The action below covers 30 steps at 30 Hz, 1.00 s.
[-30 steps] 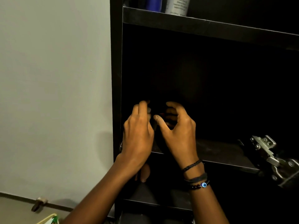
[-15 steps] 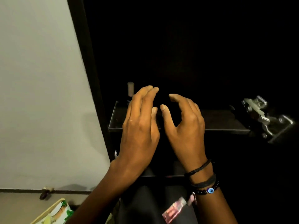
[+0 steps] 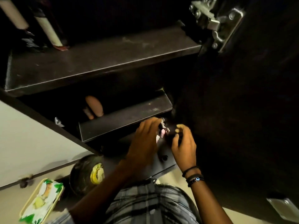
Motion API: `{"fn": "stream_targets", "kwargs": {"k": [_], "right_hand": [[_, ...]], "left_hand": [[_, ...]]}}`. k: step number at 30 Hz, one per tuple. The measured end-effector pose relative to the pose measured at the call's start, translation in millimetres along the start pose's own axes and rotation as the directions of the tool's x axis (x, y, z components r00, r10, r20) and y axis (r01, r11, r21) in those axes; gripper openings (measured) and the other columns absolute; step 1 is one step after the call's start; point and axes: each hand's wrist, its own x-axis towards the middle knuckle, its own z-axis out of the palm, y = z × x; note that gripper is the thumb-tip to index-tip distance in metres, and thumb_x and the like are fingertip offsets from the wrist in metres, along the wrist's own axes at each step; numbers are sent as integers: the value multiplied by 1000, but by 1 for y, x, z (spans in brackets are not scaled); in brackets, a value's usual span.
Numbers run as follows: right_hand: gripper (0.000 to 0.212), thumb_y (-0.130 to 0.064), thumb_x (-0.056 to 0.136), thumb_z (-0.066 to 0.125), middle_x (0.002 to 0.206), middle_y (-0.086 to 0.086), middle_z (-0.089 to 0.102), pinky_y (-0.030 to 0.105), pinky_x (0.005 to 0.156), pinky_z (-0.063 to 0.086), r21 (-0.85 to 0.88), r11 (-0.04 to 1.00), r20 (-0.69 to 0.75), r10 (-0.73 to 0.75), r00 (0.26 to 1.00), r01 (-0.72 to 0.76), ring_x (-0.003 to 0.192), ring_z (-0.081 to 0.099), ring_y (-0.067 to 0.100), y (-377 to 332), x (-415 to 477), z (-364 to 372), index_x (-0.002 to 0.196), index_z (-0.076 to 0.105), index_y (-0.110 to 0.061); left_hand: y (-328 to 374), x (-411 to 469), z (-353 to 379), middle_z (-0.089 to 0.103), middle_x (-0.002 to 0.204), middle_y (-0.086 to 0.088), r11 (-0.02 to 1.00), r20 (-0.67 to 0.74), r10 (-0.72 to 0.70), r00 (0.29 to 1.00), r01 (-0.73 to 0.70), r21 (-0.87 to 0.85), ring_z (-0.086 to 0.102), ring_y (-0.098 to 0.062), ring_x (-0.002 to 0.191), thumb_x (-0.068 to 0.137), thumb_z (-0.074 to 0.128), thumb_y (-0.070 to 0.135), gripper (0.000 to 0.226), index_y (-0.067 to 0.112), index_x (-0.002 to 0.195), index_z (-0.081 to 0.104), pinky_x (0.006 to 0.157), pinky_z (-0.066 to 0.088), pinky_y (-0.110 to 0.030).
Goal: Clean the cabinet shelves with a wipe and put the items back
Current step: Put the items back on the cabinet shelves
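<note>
Looks steeply down into a dark cabinet (image 3: 40, 114), with a metal door hinge (image 3: 215, 21) at upper right. Shows an upper shelf (image 3: 103, 57) carrying two pale cylindrical containers (image 3: 48, 29) at its far left corner. Shows a lower shelf (image 3: 126, 117) beneath it, with a rounded beige object (image 3: 94, 105) behind its left end; kind not discernible. Places the left hand (image 3: 145, 143) just below the lower shelf's front edge, fingers curled round a small pink item (image 3: 162, 134) with a dark fitting at its top. Places the right hand (image 3: 184, 143) just beside the left, fingers bent toward the same spot; impossible to tell in the darkness whether grasping anything. Shows dark bracelets (image 3: 193, 176) on the right wrist and a plaid garment (image 3: 150, 204) at the bottom edge. Sets a wipe pack (image 3: 42, 201), printed green and yellow, on the floor at lower left, well apart from both hands and near a dark round container (image 3: 80, 175) holding something yellow (image 3: 97, 173).
</note>
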Motion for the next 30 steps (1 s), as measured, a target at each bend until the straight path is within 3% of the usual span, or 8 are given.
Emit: {"fn": "stream_targets", "kwargs": {"k": [2, 4, 7, 9, 14, 21, 24, 30], "right_hand": [[37, 0, 81, 55, 108, 6, 61, 41, 88, 51, -87, 982, 148, 176, 973, -165, 100, 62, 26, 28, -11, 3, 116, 53, -13], [42, -5, 79, 59, 113, 7, 60, 40, 88, 51, -196, 953, 308, 283, 908, -231, 102, 61, 28, 46, -20, 7, 119, 52, -15], [48, -21, 82, 63, 124, 7, 51, 39, 90, 50, -316, 942, 522, 274, 808, -115, 108, 58, 29, 62, -29, 17, 127, 49, -21], [48, -24, 84, 62, 125, 7, 48, 36, 89, 48, -349, 937, 621, 241, 746, -12, 108, 57, 30, 68, -30, 26, 130, 48, -20], [36, -18, 91, 53, 122, 8, 49, 36, 85, 52, -397, 912, 712, 233, 662, 106, 101, 60, 30, 82, -32, 50, 126, 53, -17], [36, -2, 90, 48, 117, 11, 58, 34, 83, 48, -455, 865, 717, 216, 663, 211, 102, 61, 30, 106, -26, 61, 123, 55, -14], [37, -1, 91, 45, 118, 13, 60, 35, 84, 47, -458, 858, 718, 201, 666, 235, 104, 60, 32, 114, -23, 63, 126, 54, -12], [25, -9, 90, 52, 110, 13, 66, 38, 80, 50, -360, 932, 608, 196, 769, 47, 100, 62, 34, 111, -21, 55, 113, 61, -12]], "left_hand": [[-20, -6, 30, 57, 120, -12, 998, 95, -60, 994, 60, 11, 48, -23, 109, 90, 42, 21, 31, 19, 120, 40, 93, 30, -28], [-39, -11, 59, 57, 122, -13, 994, 199, -110, 974, 102, 49, 55, -30, 111, 81, 62, 3, 47, 13, 124, 47, 96, 34, -29], [-55, -8, 93, 51, 131, -19, 989, 355, -148, 923, 141, 45, 49, -36, 121, 81, 59, -6, 52, 2, 131, 47, 104, 36, -41], [-60, 0, 113, 49, 135, -14, 984, 397, -178, 901, 169, 57, 46, -31, 124, 86, 54, 2, 50, 8, 135, 44, 106, 36, -39], [-75, 24, 157, 50, 131, -7, 932, 432, -361, 827, 312, 182, 47, -24, 121, 93, 47, 22, 36, 16, 128, 49, 103, 39, -38], [-91, 36, 190, 61, 112, -14, 867, 361, -483, 798, 377, 325, 57, -33, 106, 94, 39, 46, 43, 10, 109, 59, 95, 39, -44], [-92, 41, 198, 60, 116, -16, 854, 392, -508, 767, 390, 344, 55, -35, 110, 96, 39, 41, 40, 8, 111, 56, 100, 37, -45], [-84, 29, 183, 66, 103, -12, 884, 271, -466, 842, 449, 127, 63, -28, 97, 98, 40, 36, 35, 10, 105, 63, 82, 45, -34]]}}
